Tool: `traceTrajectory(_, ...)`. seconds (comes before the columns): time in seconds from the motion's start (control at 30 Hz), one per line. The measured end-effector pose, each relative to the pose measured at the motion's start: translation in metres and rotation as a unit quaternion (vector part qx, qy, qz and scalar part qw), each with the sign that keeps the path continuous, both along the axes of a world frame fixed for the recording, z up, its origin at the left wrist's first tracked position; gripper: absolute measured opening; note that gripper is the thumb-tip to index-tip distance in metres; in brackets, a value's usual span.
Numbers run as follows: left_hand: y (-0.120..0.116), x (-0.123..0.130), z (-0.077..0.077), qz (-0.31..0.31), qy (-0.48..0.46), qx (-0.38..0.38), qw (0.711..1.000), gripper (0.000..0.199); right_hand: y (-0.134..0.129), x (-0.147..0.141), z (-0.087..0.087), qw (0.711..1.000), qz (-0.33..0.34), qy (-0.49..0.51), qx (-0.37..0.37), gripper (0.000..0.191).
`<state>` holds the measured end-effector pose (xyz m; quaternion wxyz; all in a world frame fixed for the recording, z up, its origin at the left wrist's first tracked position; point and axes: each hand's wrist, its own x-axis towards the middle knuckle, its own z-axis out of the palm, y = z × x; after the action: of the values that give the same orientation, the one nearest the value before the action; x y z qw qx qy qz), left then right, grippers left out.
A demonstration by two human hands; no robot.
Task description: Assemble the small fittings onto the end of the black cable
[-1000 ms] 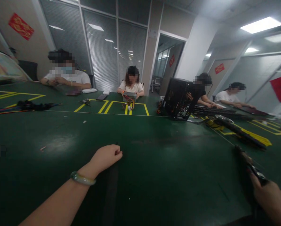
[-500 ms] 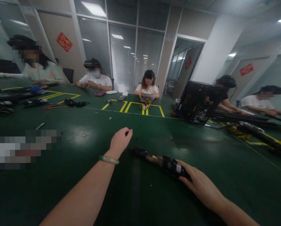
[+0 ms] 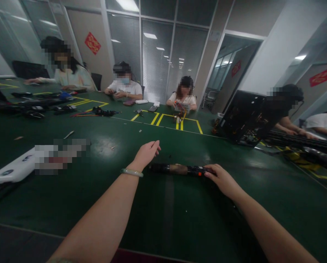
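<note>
A long black bundle with a brown middle section [image 3: 179,169] and a small orange-red patch lies on the green table. At its right end, my right hand [image 3: 220,179] is closed, thumb and fingers gripping the black end. My left hand [image 3: 148,152] hovers just beyond the bundle's left end, apart from it. Its fingers are curled together, and the palm side is hidden, so anything held there does not show. A pale green bangle [image 3: 132,172] circles my left wrist.
On the left lies a white box-like object [image 3: 18,166], partly blurred out. Cables [image 3: 97,111] and yellow tape marks lie across the table. A black computer case [image 3: 242,118] stands at right, near dark frame-like parts [image 3: 303,140]. Several people sit along the far side.
The bundle has swung from slanting to nearly level, my right hand moving up and inward with it. My left hand's fingers have turned rightward. The whole view has shifted.
</note>
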<state>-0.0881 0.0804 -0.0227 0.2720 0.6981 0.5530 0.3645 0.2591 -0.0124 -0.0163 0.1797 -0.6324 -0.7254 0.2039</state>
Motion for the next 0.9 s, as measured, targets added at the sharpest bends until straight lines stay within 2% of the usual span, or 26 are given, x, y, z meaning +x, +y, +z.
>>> traceTrajectory(0.2, -0.009, 0.001, 0.003, -0.103, 0.022, -0.044, 0.994, 0.057, 0.006, -0.001, -0.003, 0.999, -0.026, 0.022, -0.032, 0.033)
traceTrajectory(0.3, -0.014, 0.001, 0.006, -0.139, 0.056, -0.029, 0.988, 0.054, 0.013, -0.003, 0.0, 0.999, -0.032, 0.003, -0.023, 0.037)
traceTrajectory(0.37, -0.014, 0.0, 0.007, -0.137, 0.076, -0.016, 0.988, 0.054, 0.019, -0.003, 0.003, 0.999, -0.032, -0.003, -0.026, 0.047)
traceTrajectory(0.5, -0.011, 0.001, 0.009, -0.114, 0.112, 0.006, 0.987, 0.052, 0.026, 0.001, 0.005, 0.995, -0.048, 0.005, -0.084, 0.061)
traceTrajectory(0.57, -0.01, 0.001, 0.009, -0.128, 0.122, 0.023, 0.984, 0.047, 0.028, 0.003, 0.004, 0.993, -0.055, 0.003, -0.102, 0.068)
traceTrajectory(0.63, -0.008, 0.001, 0.009, -0.167, 0.132, 0.03, 0.977, 0.042, 0.028, 0.003, 0.004, 0.992, -0.06, -0.003, -0.109, 0.074)
traceTrajectory(0.7, -0.006, 0.0, 0.007, -0.191, 0.144, 0.033, 0.97, 0.046, 0.029, 0.002, 0.003, 0.992, -0.058, -0.004, -0.116, 0.077)
traceTrajectory(0.9, 0.001, 0.0, 0.0, -0.19, 0.14, 0.01, 0.972, 0.044, 0.027, 0.008, -0.003, 0.991, -0.071, 0.033, -0.104, 0.072)
